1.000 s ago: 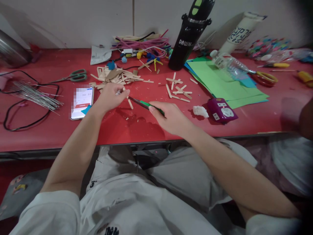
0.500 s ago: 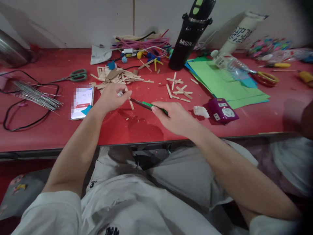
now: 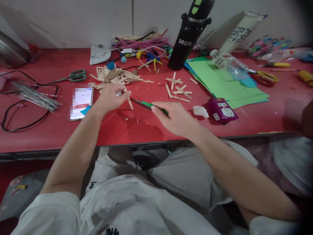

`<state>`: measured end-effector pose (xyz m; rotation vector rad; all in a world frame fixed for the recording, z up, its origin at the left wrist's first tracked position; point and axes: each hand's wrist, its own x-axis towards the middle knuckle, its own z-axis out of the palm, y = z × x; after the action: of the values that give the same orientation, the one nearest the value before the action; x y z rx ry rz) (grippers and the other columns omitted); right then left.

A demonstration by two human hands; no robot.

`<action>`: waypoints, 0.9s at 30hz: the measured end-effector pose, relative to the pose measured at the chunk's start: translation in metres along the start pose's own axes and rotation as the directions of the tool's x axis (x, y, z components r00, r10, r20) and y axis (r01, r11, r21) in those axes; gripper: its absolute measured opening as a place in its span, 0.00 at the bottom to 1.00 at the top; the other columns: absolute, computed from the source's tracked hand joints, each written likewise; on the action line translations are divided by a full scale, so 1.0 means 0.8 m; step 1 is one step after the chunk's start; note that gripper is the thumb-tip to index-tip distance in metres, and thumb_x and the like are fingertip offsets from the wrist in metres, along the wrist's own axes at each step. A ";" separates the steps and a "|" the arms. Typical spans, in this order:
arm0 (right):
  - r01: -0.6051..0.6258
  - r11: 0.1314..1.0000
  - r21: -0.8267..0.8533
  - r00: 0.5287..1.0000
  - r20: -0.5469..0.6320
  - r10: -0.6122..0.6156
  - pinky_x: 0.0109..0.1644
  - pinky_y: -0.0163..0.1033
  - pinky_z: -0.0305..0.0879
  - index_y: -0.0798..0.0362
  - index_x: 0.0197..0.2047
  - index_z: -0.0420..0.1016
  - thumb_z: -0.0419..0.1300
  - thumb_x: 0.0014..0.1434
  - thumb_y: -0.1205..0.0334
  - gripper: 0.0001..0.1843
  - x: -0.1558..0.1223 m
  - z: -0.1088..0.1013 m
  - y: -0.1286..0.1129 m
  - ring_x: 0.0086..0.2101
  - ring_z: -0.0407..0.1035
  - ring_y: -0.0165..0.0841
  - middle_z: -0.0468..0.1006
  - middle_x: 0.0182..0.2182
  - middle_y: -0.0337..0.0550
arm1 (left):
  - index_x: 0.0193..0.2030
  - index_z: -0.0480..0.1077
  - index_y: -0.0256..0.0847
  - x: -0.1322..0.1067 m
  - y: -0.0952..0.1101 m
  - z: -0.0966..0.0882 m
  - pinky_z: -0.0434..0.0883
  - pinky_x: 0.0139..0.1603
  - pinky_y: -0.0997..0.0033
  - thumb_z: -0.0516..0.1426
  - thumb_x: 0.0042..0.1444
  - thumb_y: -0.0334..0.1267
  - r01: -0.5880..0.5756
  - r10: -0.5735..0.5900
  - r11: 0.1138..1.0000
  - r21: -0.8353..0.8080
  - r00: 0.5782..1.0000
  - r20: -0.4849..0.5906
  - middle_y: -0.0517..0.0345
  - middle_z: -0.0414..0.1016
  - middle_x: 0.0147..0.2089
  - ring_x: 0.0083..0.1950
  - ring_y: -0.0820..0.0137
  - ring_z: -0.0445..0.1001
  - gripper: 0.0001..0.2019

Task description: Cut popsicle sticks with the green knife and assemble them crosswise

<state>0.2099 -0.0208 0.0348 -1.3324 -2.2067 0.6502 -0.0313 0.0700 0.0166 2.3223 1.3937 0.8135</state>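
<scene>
My left hand [image 3: 110,97] pins a short wooden craft stick [image 3: 129,101] against the red table [image 3: 146,124], fingertips pressed on its upper end. My right hand [image 3: 174,117] grips a green-and-black utility knife [image 3: 148,105], whose blade tip points left and meets the stick just below my left fingers. A heap of wooden sticks [image 3: 114,76] lies right behind my left hand. More loose sticks [image 3: 177,88] lie behind my right hand.
A phone [image 3: 80,101] lies left of my left hand, scissors [image 3: 73,76] and a wire bundle [image 3: 34,94] further left. A black bottle [image 3: 188,36], green paper sheets [image 3: 220,83], a purple power adapter [image 3: 221,112] and crumpled tissue [image 3: 200,111] sit to the right.
My right hand with the knife has shifted slightly right and back. My left hand keeps its hold on the stick.
</scene>
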 end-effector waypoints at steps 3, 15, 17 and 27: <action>0.015 1.000 0.005 1.000 -0.010 -0.014 0.32 0.38 0.48 0.52 0.30 0.60 0.49 0.70 0.57 0.16 -0.001 0.000 -0.001 0.26 0.52 0.27 0.61 0.23 0.34 | 0.23 0.63 0.39 0.000 0.001 -0.001 0.55 0.33 0.69 0.55 0.58 0.41 0.006 -0.006 1.000 0.003 1.000 0.003 0.64 0.57 0.22 0.28 0.75 0.56 0.14; -0.022 1.000 0.002 1.000 -0.004 0.022 0.31 0.38 0.46 0.51 0.30 0.56 0.49 0.70 0.57 0.16 0.000 0.002 -0.003 0.25 0.51 0.27 0.59 0.22 0.33 | 0.23 0.63 0.39 -0.003 0.008 0.000 0.54 0.33 0.68 0.54 0.58 0.41 0.032 -0.031 0.998 0.057 0.999 -0.011 0.64 0.56 0.21 0.28 0.75 0.54 0.14; -0.034 0.999 0.000 0.999 -0.003 0.034 0.31 0.38 0.46 0.51 0.29 0.56 0.49 0.70 0.58 0.16 -0.001 0.001 -0.006 0.24 0.50 0.27 0.58 0.22 0.33 | 0.22 0.61 0.40 -0.003 0.009 0.000 0.53 0.32 0.68 0.54 0.58 0.41 0.026 -0.025 0.998 0.057 1.000 -0.013 0.64 0.54 0.21 0.27 0.75 0.54 0.15; -0.071 0.997 0.030 0.997 0.010 0.071 0.33 0.38 0.48 0.52 0.29 0.60 0.49 0.68 0.59 0.15 0.000 -0.002 -0.010 0.27 0.52 0.28 0.61 0.23 0.36 | 0.20 0.58 0.41 -0.005 0.016 0.003 0.57 0.33 0.67 0.54 0.58 0.40 -0.018 0.019 0.999 0.038 1.000 -0.025 0.63 0.54 0.21 0.26 0.74 0.54 0.17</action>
<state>0.2061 -0.0239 0.0409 -1.4010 -2.1566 0.7142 -0.0223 0.0606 0.0207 2.3641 1.4121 0.8321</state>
